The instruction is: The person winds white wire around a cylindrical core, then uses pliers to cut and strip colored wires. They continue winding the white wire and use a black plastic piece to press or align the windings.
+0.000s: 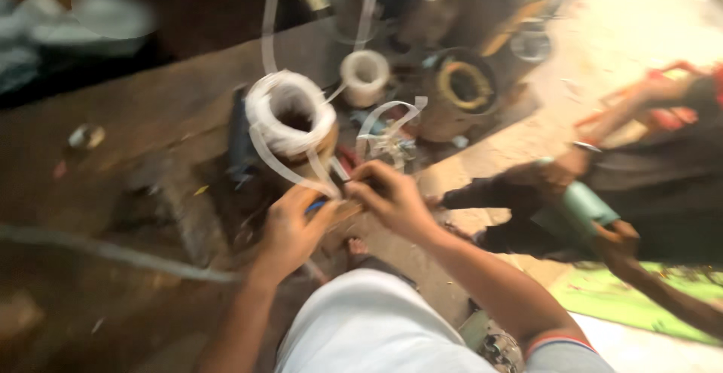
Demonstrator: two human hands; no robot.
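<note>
Cluttered brown tabletop [113,117], blurry view. Left hand [290,230] and right hand [388,196] both curl closed, seemingly pinching white tape strip [301,178] running from tape-wrapped coil [290,113] just ahead.

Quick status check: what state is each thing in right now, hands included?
left hand: closed on a small blue-tipped thing, blurred.
right hand: pinching the white tape strip.
tape-wound coil: upright, wrapped white, strip trailing loose.
tape roll: on the bench, partly unwound.
other person's hands: holding a green roll.
</note>
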